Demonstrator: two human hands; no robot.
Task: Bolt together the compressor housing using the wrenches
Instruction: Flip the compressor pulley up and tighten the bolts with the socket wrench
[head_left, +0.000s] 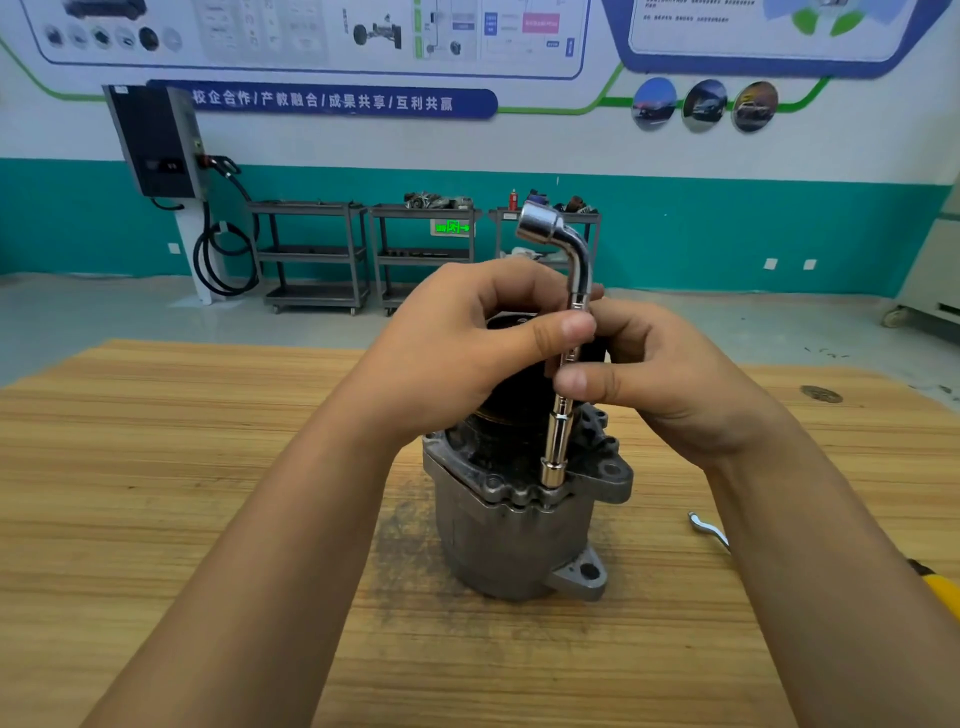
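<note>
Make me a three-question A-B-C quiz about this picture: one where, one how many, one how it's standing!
1. Where does the compressor stand? A) wooden table B) cart C) floor
2. How many hands hold the L-shaped socket wrench? A) none B) one C) two
3. How is the wrench placed? A) lying flat B) upright on the housing flange C) hung up
1 A: wood grain lies under it. 2 C: left hand and right hand both pinch it. 3 B: its lower socket sits on the flange.
</note>
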